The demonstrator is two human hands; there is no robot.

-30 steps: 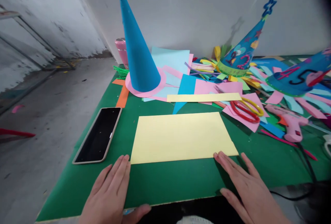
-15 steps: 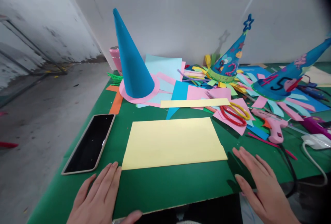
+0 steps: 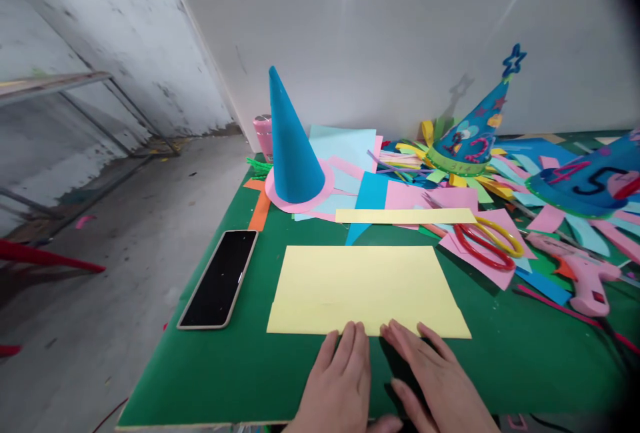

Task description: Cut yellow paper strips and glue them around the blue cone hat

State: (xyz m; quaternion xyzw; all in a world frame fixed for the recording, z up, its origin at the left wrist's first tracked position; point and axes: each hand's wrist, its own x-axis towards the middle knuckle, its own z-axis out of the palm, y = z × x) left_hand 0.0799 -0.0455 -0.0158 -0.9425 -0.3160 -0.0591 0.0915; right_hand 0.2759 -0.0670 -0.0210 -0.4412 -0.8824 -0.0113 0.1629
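A pale yellow sheet of paper [image 3: 360,286] lies flat on the green tabletop [image 3: 240,373], its long near edge towards me. My left hand [image 3: 340,376] rests at the middle of that edge, fingers stretched out and their tips on the paper. Close beside it on the right, my right hand [image 3: 435,376] is open too, its fingertips at the same edge. Neither hand grasps anything. Beyond the sheet, a narrow yellow paper strip [image 3: 405,216] lies across pink and blue scraps. Scissors [image 3: 485,246] with red and yellow handles sit to the right of it.
A phone [image 3: 219,279] lies at the left. Behind it stands a plain blue paper cone [image 3: 295,159] on a pink ring. Two decorated cone hats [image 3: 470,133] stand at the back right, near a pink glue gun [image 3: 580,269]. The table's left edge drops to the floor.
Both hands have moved inward from the sheet's two sides to the middle of its near edge. The view has shifted, so the table's things appear farther right.
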